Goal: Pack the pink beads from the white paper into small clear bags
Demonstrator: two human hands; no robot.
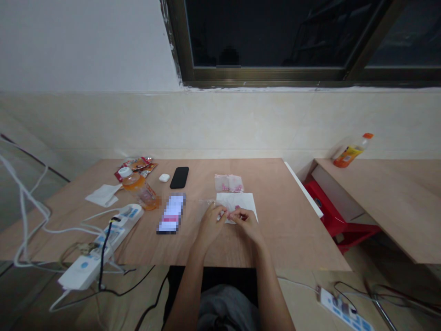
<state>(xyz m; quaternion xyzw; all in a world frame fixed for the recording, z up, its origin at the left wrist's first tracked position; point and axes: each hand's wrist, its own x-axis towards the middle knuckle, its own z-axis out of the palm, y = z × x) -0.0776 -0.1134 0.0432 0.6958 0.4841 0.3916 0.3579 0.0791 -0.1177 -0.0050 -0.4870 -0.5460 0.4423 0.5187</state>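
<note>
Both my hands meet over a white sheet of paper [250, 202] on the wooden table. The thumb and fingers of my left hand [211, 221] pinch a small pink piece [228, 214] too tiny to name surely; it looks like a bead. Close against it from the other side, my right hand [248, 222] has its fingertips pressed together at the same piece. Another pink bit [237, 207] shows just above the right fingers. Behind the paper lies a clear plastic bag [228, 183] with several small pink pieces in it. A clear wrapper [206, 202] is partly covered by my left hand.
Left of my hands are a lit phone [171, 214], a black phone [179, 178], a white earphone case [164, 177] and a tilted drink bottle [140, 187]. A power strip [99, 248] with loose cables crosses the front left edge. A red stool [325, 207] stands right.
</note>
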